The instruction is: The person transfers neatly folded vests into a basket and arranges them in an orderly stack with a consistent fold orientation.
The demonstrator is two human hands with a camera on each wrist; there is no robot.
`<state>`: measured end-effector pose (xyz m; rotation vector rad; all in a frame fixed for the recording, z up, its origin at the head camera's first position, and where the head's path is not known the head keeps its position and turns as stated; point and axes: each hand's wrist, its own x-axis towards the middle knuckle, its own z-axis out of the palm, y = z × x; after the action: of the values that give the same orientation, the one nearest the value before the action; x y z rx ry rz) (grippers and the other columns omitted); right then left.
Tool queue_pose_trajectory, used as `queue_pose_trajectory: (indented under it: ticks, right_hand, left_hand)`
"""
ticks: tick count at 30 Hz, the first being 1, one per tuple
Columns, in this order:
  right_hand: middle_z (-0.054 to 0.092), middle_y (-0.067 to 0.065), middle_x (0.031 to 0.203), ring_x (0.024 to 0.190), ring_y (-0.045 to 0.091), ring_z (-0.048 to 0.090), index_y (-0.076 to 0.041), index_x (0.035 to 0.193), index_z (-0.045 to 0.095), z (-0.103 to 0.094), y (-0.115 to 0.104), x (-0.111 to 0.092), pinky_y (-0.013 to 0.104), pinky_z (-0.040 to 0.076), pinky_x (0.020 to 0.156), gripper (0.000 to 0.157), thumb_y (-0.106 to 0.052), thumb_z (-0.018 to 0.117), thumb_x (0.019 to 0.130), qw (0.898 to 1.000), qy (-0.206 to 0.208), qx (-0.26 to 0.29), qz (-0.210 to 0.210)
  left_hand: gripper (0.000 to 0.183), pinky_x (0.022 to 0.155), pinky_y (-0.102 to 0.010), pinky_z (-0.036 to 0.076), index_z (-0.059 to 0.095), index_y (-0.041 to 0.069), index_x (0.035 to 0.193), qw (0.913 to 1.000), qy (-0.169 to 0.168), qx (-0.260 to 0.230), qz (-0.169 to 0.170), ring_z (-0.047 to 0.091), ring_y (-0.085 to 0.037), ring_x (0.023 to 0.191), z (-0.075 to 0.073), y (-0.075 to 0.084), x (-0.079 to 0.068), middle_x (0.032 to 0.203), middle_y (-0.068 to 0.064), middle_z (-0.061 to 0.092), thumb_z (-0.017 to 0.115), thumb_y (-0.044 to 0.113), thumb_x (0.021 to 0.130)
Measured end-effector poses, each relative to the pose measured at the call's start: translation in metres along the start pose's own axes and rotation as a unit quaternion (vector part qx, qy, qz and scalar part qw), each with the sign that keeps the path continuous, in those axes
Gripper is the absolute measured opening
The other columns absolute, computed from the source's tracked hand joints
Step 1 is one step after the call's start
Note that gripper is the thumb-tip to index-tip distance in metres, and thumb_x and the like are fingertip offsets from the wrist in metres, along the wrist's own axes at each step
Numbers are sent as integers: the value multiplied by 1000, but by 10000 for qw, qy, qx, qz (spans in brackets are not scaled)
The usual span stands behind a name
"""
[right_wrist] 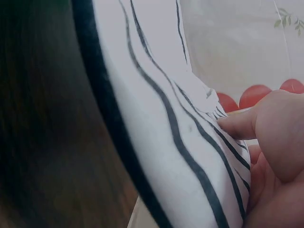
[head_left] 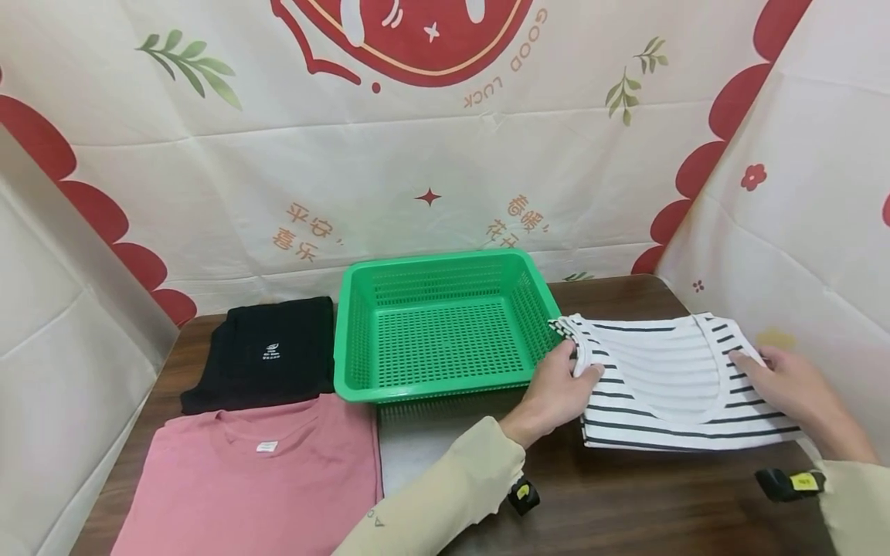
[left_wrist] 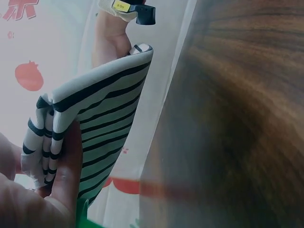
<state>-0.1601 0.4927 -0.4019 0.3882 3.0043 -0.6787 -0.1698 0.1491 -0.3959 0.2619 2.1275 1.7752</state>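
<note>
Head view, left to right, 12 = far side. Garments: 3 total, 1 pink, 1 black, 1 striped. Basket: 1. Hands: 2.

Pink shirt (head_left: 264, 486): 8 o'clock from the basket, flat on the tabletop (head_left: 626, 502), collar toward 12, one white label at the collar. Near end cut off by frame.

Black garment (head_left: 267, 374): 9 o'clock from the basket, just beside it, folded. One small white print, too small to read. Near edge meets the pink shirt's far edge.

Green basket (head_left: 438, 391): 1 off, upright, mouth up, mesh floor visible, long axis roughly 9-3.

Left hand (head_left: 556, 390): at the striped shirt's 9 o'clock edge, pinching it, thumb on top, fingers beneath. Left wrist view shows several folded layers in that grip.

Striped shirt (head_left: 667, 390): 1 off, white with dark stripes, between the hands, 3 to 4 o'clock from the basket. Long axis 9-3, close to level across the view. Scoop neck opens toward 12, bottom of the scoop toward 6. Its 9 o'clock end is just beside the basket; can't tell if they touch, nor if the near edge rests on the tabletop.

Right hand (head_left: 793, 390): at the 3 o'clock edge, thumb on top, pinching the cloth.
</note>
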Motion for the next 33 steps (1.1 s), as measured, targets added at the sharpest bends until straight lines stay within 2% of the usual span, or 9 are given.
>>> queue_pose_trajectory:
  ticks: [3,5,8,12,17,19,24,30,33]
  right_hand:
    - [50,39,114,91,42,49,18,131,41,-2,-9,1,36,36,64,68,-44,37,105,9998,-23,-11,-211]
    - [50,40,116,91,42,49,18,130,42,-3,-16,2,36,36,65,67,-44,37,105,9994,-11,-38,-342]
    - [56,35,108,85,35,52,17,126,47,-2,-27,4,33,38,62,62,-41,40,105,9984,71,-5,-553]
    - [60,25,98,78,25,51,12,122,52,0,-41,5,29,38,57,59,-44,40,104,9983,65,117,-568]
    - [58,26,103,84,29,51,10,127,49,1,-56,6,29,38,59,62,-46,38,105,9979,-109,168,-613]
    - [57,23,97,82,29,51,9,122,51,0,-62,7,29,37,59,59,-46,37,105,9974,-115,126,-707]
    - [56,19,93,83,31,52,6,116,53,0,-77,10,31,37,60,54,-45,37,105,9960,-139,80,-884]
    - [57,19,95,86,33,53,8,126,48,-1,-91,11,31,38,61,63,-50,36,104,9961,-364,153,-792]
    - [58,16,93,85,30,53,6,127,49,-1,-99,12,30,38,61,63,-51,37,104,9956,-396,170,-837]
  left_hand:
    - [54,73,-32,54,40,17,149,10000,54,-44,-55,66,-12,93,-8,1,0,128,-3,64,59,30,100]
    - [52,69,-33,54,41,17,148,9997,59,-242,-55,67,-12,85,-13,2,1,121,-5,67,59,28,101]
    - [47,73,-28,55,45,17,144,9990,119,-429,-53,66,-6,87,-23,3,1,115,-2,69,59,26,101]
    - [39,71,-31,57,48,16,140,9972,124,-740,-1,69,-11,82,-37,2,1,103,-4,72,56,22,102]
    - [48,74,-31,57,40,13,148,9969,167,-768,31,69,-10,86,-54,0,-1,111,-5,70,55,22,103]
    - [48,74,-31,57,39,13,148,9967,159,-798,67,69,-11,86,-59,0,-2,111,-6,70,54,21,103]
    - [39,71,-34,58,46,12,140,9954,164,-929,149,70,-16,82,-72,-1,-2,100,-5,71,53,19,103]
    - [35,64,-33,57,48,12,137,9962,337,-798,89,69,-17,75,-88,1,-3,95,-5,71,54,19,103]
    - [34,57,-31,50,48,12,136,9971,390,-648,46,63,-15,64,-98,1,-4,88,-6,70,54,19,103]
